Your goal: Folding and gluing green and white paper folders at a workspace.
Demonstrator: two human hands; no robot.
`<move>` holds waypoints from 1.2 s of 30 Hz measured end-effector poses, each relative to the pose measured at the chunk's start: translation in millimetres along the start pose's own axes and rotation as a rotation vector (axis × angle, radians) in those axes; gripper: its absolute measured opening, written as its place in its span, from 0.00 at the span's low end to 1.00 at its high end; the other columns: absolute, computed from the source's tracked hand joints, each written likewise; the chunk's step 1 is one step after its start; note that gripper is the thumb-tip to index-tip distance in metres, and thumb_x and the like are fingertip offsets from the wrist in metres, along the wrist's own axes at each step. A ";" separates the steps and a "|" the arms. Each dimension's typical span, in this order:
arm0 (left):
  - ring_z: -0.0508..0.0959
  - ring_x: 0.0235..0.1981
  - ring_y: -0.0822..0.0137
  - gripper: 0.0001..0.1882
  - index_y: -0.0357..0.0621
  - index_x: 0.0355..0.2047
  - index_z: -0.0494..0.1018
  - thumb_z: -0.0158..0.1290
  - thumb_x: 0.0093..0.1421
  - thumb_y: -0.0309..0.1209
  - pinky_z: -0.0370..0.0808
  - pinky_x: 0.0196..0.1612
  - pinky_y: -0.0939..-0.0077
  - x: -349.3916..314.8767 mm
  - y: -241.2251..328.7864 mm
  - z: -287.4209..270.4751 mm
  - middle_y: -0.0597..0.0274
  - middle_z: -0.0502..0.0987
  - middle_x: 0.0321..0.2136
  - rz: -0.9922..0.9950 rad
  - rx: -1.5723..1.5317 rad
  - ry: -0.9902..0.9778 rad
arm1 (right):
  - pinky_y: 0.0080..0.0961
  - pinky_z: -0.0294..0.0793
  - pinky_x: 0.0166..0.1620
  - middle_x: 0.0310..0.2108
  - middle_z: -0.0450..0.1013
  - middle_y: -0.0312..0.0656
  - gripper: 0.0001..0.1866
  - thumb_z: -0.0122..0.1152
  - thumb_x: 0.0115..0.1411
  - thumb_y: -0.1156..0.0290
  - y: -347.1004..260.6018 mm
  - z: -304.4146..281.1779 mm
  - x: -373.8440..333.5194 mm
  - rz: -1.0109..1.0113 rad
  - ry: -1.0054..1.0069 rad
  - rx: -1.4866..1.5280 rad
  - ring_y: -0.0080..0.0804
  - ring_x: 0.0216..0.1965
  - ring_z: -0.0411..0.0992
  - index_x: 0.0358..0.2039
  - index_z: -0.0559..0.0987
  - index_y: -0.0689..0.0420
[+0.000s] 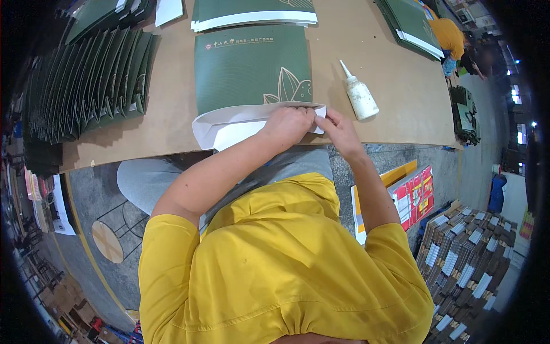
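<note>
A green paper bag with a gold leaf outline lies flat on the table, its white-lined bottom end opened out toward me. My left hand reaches across that end, its fingers curled and pressed on the bag's edge near the right corner. At the same corner my right hand pinches the white flap between thumb and fingers. The two hands almost touch. What lies beneath my left fingers is hidden. To the right, a squeeze bottle with a pointed nozzle and whitish contents lies on its side.
Folded green bags stand in a fanned row at the left. More flat bags lie beyond mine, with another stack at the far right. The table's near edge is by my lap. Bundled cardboard stands on the floor at right.
</note>
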State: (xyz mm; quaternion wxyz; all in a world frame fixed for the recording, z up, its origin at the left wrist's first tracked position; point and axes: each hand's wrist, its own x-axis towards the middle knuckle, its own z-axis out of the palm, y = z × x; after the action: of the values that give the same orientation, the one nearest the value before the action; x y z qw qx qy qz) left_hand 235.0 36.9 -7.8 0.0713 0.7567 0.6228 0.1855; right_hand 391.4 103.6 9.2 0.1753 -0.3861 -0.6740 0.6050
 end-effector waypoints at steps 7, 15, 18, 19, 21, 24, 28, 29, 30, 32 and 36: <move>0.81 0.26 0.57 0.06 0.42 0.30 0.71 0.50 0.52 0.30 0.78 0.28 0.64 10.8 8.1 2.1 0.54 0.78 0.23 -0.038 -0.027 -0.010 | 0.35 0.70 0.39 0.30 0.74 0.51 0.15 0.47 0.61 0.68 -0.9 -3.4 -1.4 0.007 0.038 -0.306 0.44 0.33 0.73 0.43 0.74 0.63; 0.80 0.28 0.56 0.07 0.41 0.29 0.73 0.50 0.52 0.29 0.77 0.31 0.65 26.4 11.2 6.7 0.52 0.78 0.27 -0.056 -0.052 -0.152 | 0.49 0.70 0.36 0.28 0.74 0.54 0.08 0.54 0.54 0.68 -29.7 14.7 0.7 -0.149 0.273 -1.143 0.55 0.31 0.73 0.32 0.77 0.57; 0.79 0.34 0.54 0.11 0.39 0.35 0.73 0.50 0.51 0.27 0.76 0.35 0.63 23.7 5.6 3.7 0.49 0.76 0.33 -0.074 0.018 -0.308 | 0.48 0.71 0.37 0.27 0.74 0.54 0.08 0.56 0.52 0.69 -46.2 22.8 11.9 0.060 0.196 -1.141 0.54 0.32 0.74 0.30 0.79 0.57; 0.79 0.34 0.53 0.13 0.39 0.38 0.72 0.49 0.51 0.27 0.76 0.35 0.63 15.2 2.9 12.1 0.50 0.76 0.34 -0.066 -0.027 -0.161 | 0.48 0.71 0.37 0.27 0.74 0.54 0.08 0.56 0.52 0.69 -40.9 19.2 13.0 0.054 0.195 -1.138 0.54 0.32 0.74 0.30 0.79 0.57; 0.78 0.35 0.52 0.15 0.39 0.41 0.71 0.48 0.52 0.26 0.76 0.36 0.62 4.0 -2.5 19.8 0.50 0.76 0.35 -0.053 -0.068 -0.015 | 0.46 0.72 0.39 0.27 0.75 0.54 0.09 0.55 0.52 0.67 -28.2 4.9 13.0 -0.009 0.272 -0.937 0.53 0.33 0.74 0.29 0.79 0.58; 0.78 0.36 0.52 0.17 0.40 0.45 0.68 0.47 0.53 0.27 0.76 0.37 0.62 1.4 -3.6 13.2 0.49 0.75 0.36 -0.060 -0.184 0.120 | 0.46 0.72 0.39 0.28 0.75 0.54 0.11 0.53 0.53 0.66 -26.4 -5.4 14.9 0.010 0.249 -0.748 0.54 0.34 0.74 0.31 0.80 0.58; 0.77 0.38 0.52 0.19 0.39 0.47 0.68 0.48 0.54 0.29 0.75 0.38 0.60 13.7 3.3 12.5 0.49 0.74 0.37 -0.191 -0.144 -0.219 | 0.44 0.72 0.40 0.30 0.75 0.55 0.13 0.51 0.54 0.65 -30.7 7.9 16.8 0.040 0.205 -0.818 0.55 0.35 0.74 0.34 0.80 0.58; 0.77 0.37 0.52 0.21 0.38 0.49 0.67 0.48 0.53 0.29 0.75 0.38 0.60 13.6 3.6 17.4 0.49 0.74 0.36 -0.213 -0.130 -0.262 | 0.43 0.72 0.41 0.30 0.75 0.56 0.13 0.51 0.55 0.65 -32.5 19.3 19.4 -0.024 0.163 -0.925 0.55 0.35 0.73 0.34 0.80 0.58; 0.77 0.37 0.52 0.21 0.38 0.49 0.67 0.48 0.53 0.29 0.75 0.38 0.60 11.4 1.2 20.2 0.49 0.74 0.36 -0.216 -0.124 -0.261 | 0.43 0.72 0.41 0.30 0.75 0.56 0.14 0.50 0.56 0.64 -33.6 26.4 23.2 -0.093 0.123 -1.030 0.55 0.36 0.73 0.35 0.80 0.59; 0.77 0.36 0.52 0.25 0.34 0.51 0.66 0.50 0.52 0.30 0.75 0.37 0.59 5.5 -4.4 24.4 0.50 0.73 0.36 -0.095 -0.012 -0.265 | 0.41 0.72 0.44 0.34 0.75 0.56 0.15 0.48 0.59 0.63 -34.8 15.9 27.5 0.007 0.074 -0.840 0.53 0.39 0.73 0.36 0.80 0.60; 0.77 0.34 0.52 0.27 0.31 0.52 0.64 0.50 0.51 0.29 0.74 0.36 0.60 -3.6 0.6 15.5 0.50 0.72 0.37 -0.084 -0.071 -0.040 | 0.35 0.63 0.57 0.50 0.70 0.54 0.21 0.41 0.66 0.60 3.9 -14.8 29.1 -0.234 0.161 -0.181 0.43 0.54 0.67 0.46 0.77 0.62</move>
State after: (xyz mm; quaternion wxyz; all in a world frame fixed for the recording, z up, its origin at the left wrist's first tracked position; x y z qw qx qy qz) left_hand 240.7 35.1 -22.5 0.1181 0.7304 0.6456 0.1892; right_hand 384.4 134.8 1.9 0.2627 -0.3665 -0.7496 0.4845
